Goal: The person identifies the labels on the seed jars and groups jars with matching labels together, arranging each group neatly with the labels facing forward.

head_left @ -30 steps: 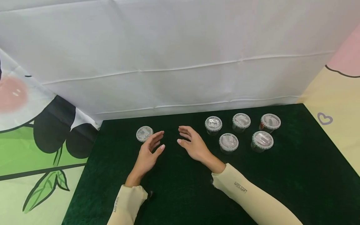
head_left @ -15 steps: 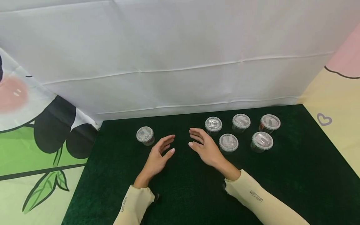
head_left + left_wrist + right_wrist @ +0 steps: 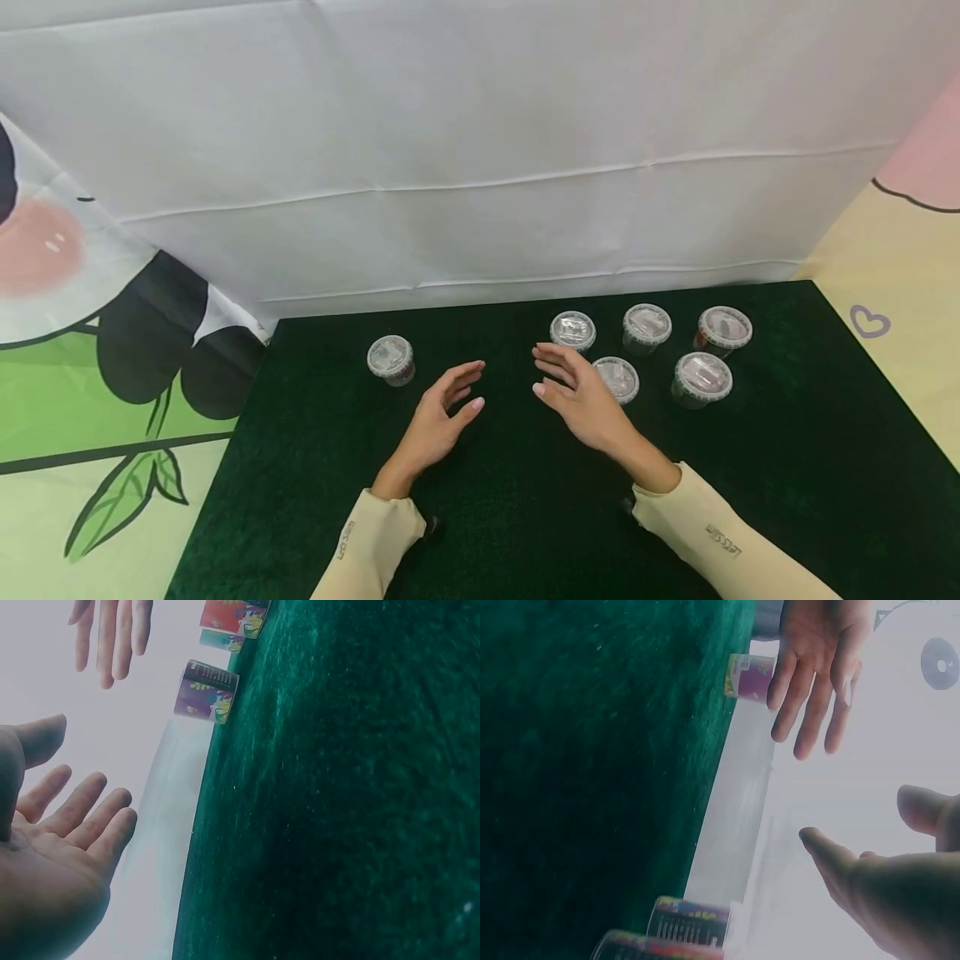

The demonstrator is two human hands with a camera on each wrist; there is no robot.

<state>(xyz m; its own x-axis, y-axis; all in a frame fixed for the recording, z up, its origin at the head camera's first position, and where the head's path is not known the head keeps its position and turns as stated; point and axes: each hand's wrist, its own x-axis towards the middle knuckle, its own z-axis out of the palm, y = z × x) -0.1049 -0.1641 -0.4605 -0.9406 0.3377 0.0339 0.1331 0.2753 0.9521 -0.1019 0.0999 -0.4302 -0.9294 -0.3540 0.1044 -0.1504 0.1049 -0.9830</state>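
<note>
My left hand (image 3: 435,421) hovers over the table's middle, fingers relaxed and slightly bent, holding nothing. A small round lidded tub (image 3: 391,357) stands to its upper left. Facing it with a gap between them, my right hand (image 3: 588,406) is likewise relaxed and holds nothing. In the head view the right hand partly overlaps a lidded tub (image 3: 619,379) and lies just below another lidded tub (image 3: 573,327). Coloured labels show on the tubs' sides: a purple-labelled tub (image 3: 206,691) in the left wrist view and a purple-labelled tub (image 3: 751,677) in the right wrist view.
Farther right stand more lidded tubs: one at the back (image 3: 647,325), a tub with a reddish side (image 3: 723,327) and a nearer tub (image 3: 702,379). Dark green cloth (image 3: 525,517) covers the table. A white cloth wall (image 3: 480,225) rises behind it, with printed cloths at both sides.
Both hands have moved to the right, the right one farther, so the gap between them has widened. The left hand no longer overlaps the single tub. The tubs stay in place.
</note>
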